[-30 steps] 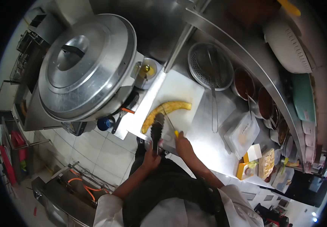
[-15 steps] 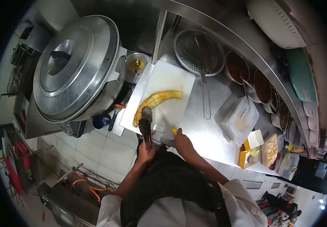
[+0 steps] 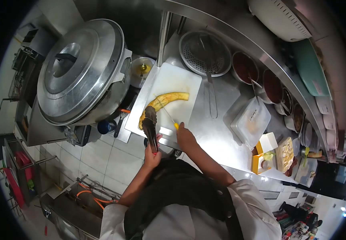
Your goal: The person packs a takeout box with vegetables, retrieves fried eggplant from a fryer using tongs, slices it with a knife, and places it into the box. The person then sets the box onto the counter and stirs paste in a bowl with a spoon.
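On the white cutting board (image 3: 181,80) lies a long, curved, yellow-brown piece of food (image 3: 175,97); I cannot tell its kind. My left hand (image 3: 153,157) is closed around dark metal tongs (image 3: 151,128), whose scalloped ends are at the food's near left part. How firmly the tongs touch it is unclear. Wrapped round the yellow handle of a thin-bladed knife (image 3: 176,126), my right hand (image 3: 186,139) is by the board's near right edge. The blade slants up and left, its tip at the middle of the food.
A huge lidded pot (image 3: 81,68) stands left, beside a bowl of yellow liquid (image 3: 142,71). Behind the board sits a perforated strainer (image 3: 209,52). To the right are pots of red sauce (image 3: 245,69), a clear plastic tub (image 3: 252,122) and a yellow box (image 3: 263,160). A shelf edge overhangs the back.
My right hand and the knife have moved left and up, bringing the handle nearer the food. The tongs have shifted slightly against the food. The whole view has shifted a little.
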Demonstrator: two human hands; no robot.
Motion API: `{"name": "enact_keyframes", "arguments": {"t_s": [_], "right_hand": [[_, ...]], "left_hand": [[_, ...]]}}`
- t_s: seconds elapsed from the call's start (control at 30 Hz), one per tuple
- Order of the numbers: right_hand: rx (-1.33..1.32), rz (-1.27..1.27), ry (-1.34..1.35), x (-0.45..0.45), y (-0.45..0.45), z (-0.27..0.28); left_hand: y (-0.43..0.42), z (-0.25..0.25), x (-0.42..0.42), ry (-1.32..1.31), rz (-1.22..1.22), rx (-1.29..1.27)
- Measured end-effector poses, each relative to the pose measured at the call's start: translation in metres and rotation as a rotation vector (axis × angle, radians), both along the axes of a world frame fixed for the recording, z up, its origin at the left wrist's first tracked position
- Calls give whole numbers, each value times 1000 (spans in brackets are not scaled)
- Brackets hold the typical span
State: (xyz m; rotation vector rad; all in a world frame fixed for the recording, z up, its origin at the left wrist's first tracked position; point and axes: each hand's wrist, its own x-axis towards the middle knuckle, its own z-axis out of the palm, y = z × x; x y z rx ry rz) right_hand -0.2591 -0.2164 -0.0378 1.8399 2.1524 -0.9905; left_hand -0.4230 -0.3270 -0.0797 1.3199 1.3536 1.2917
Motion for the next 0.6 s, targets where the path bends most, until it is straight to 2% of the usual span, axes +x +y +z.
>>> {"name": "enact_keyframes", "arguments": {"t_s": [0.1,0.17,0.23,0.3,0.33,0.37,0.43,0.53,0.6], "right_hand": [[28,-39,-8,34,-36,5],[-25,53,26,73,-63,12],[-147,-53,20,87,-65,59],[-36,-180,61,102,-61,66],[39,-229,116,109,-54,60],[184,-245,97,113,-46,52],[139,-395,46,104,-19,50],[224,-420,60,100,7,16],[443,-135,141,95,-5,19]], "left_hand": [[1,-7,-3,107,-10,115],[-1,2,-2,0,7,60],[-7,5,-3,-83,37,37],[-15,3,-7,-137,75,44],[-18,29,-12,-101,66,-44],[-21,31,-16,-79,66,-42],[-30,33,-21,-42,60,-32],[-35,45,-16,-192,55,-69],[-28,48,-14,-268,-28,-38]]}}
